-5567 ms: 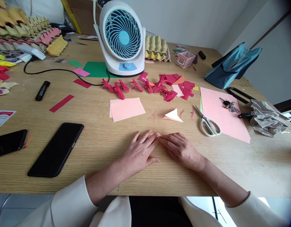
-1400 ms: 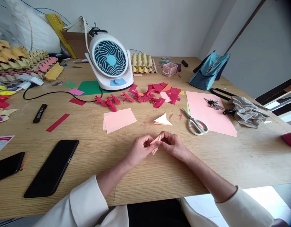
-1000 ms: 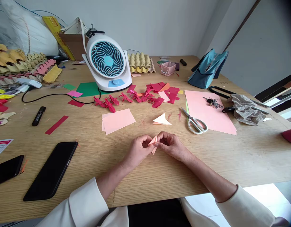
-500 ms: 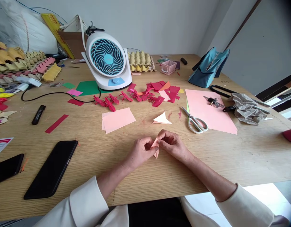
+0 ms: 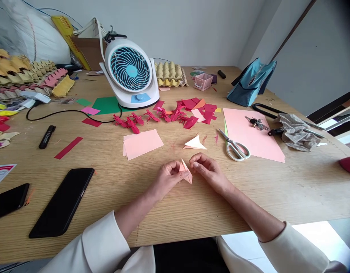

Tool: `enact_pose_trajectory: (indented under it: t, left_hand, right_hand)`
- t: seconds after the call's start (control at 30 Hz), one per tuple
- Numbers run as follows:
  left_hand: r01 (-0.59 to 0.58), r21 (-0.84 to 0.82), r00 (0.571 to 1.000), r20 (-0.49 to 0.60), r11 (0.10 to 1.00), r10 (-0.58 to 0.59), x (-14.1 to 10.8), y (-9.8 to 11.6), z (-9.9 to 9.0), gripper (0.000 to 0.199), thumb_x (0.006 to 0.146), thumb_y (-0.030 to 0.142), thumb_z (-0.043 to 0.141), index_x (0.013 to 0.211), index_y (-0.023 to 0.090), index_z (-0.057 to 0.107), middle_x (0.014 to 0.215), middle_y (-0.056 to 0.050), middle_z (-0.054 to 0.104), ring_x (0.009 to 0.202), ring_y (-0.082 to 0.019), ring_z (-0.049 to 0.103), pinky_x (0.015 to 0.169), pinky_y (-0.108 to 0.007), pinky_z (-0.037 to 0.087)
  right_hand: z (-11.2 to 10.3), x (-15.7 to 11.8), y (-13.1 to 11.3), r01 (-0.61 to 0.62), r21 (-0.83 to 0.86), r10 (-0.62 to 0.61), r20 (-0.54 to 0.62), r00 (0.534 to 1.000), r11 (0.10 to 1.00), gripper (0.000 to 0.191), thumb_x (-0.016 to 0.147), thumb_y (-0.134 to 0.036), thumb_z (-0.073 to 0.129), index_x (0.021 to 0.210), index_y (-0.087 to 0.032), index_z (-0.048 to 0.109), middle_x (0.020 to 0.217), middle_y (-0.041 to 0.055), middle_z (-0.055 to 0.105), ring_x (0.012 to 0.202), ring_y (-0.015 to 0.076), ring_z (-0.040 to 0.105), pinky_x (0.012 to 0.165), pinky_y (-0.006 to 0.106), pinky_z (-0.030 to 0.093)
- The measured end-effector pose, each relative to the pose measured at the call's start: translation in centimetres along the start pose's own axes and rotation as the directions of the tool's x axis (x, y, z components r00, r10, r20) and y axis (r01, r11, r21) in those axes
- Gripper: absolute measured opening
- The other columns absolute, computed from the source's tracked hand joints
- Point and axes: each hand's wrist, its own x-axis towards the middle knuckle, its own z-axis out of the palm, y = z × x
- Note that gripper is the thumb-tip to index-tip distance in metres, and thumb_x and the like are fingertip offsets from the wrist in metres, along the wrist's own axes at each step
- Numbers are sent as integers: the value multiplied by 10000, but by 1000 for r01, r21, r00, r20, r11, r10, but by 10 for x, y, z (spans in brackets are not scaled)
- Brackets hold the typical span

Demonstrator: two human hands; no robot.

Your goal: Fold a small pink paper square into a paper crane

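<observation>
My left hand (image 5: 171, 177) pinches a small folded piece of pale pink paper (image 5: 186, 173) between thumb and fingers, just above the table. The paper has creased, pointed ends, and the left fingers cover part of it. Just to its right is my right hand (image 5: 207, 172), fingers curled and thumb slightly apart from the index finger, with nothing visible in it and a narrow gap to the paper. Beyond the hands lies another folded paper piece (image 5: 195, 142), pointed, with a cream upper face. Flat pink paper rectangles (image 5: 143, 144) lie to the left of it.
White-handled scissors (image 5: 236, 148) lie beside pink sheets (image 5: 249, 132) with keys (image 5: 257, 123) on them. Red folded paper pieces (image 5: 152, 116) stretch in front of a fan (image 5: 131, 70). A black phone (image 5: 62, 203) and a marker (image 5: 46, 137) are at left. A blue bag (image 5: 250, 83) stands behind.
My right hand has let go of the folded paper and drawn slightly away to the right. In my left hand the paper has turned, its tip now pointing up and left.
</observation>
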Motion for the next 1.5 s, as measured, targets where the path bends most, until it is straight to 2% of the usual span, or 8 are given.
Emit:
enact_pose_trajectory:
  t: [0.1,0.23,0.5,0.6,0.73,1.17,1.3,1.5]
  left_hand:
    - [-21,-149,999,-38,989,16,0,2,0,360,810,421,682,648,166,487,683,27,515,663,-102,461,646,-235,376]
    - [17,-181,998,-61,983,-29,-1,0,1,379,803,448,694,655,167,486,661,35,483,630,-91,407,606,-228,344]
    - [-11,39,997,-75,999,14,2,1,-7,232,770,367,712,771,149,634,755,-10,626,684,-114,534,644,-226,421]
    - [13,167,998,-55,986,-4,3,0,-12,200,761,336,706,745,140,667,682,-7,639,612,-106,533,583,-213,404]
    - [27,245,1000,-4,969,-27,4,-2,-18,212,763,346,705,732,138,679,659,2,649,582,-100,550,559,-205,404]
    - [49,151,998,-40,987,-44,6,0,-24,235,764,340,672,672,160,551,575,51,524,517,-72,466,506,-187,374]
    - [5,180,1000,-29,984,0,6,-5,-20,216,769,326,676,678,155,580,634,28,591,582,-87,522,542,-188,402]
    - [16,177,999,25,984,-21,5,-10,-21,241,813,378,661,782,143,710,667,-4,640,574,-91,523,520,-189,430]
  right_hand:
    - [5,-2,1,-32,-112,43,99,994,993,294,886,-475,652,902,-186,601,778,3,569,681,130,486,641,272,393]
    - [6,-2,6,-23,-154,38,98,994,988,311,893,-472,642,822,-175,580,717,-13,536,623,110,433,596,259,361]
    - [3,-4,2,8,-324,31,114,993,946,258,919,-404,595,797,-180,559,653,-33,494,557,92,375,506,236,286]
    - [4,-5,-1,17,-382,38,137,990,924,225,902,-359,611,777,-180,558,623,-42,487,534,85,364,488,230,273]
    - [3,-4,-1,-16,-365,55,98,994,931,226,866,-352,665,766,-176,565,628,-43,502,533,80,373,483,225,273]
    - [-11,2,1,-41,-240,42,-1,999,970,307,899,-477,608,810,-189,551,690,-15,548,592,114,482,554,249,363]
    - [-8,1,3,-14,-303,37,69,997,953,273,912,-459,600,913,-185,601,733,-2,566,632,123,474,569,253,355]
    - [-5,0,6,-24,-334,50,69,996,942,336,918,-475,571,760,-178,570,652,-14,531,581,113,443,543,251,338]
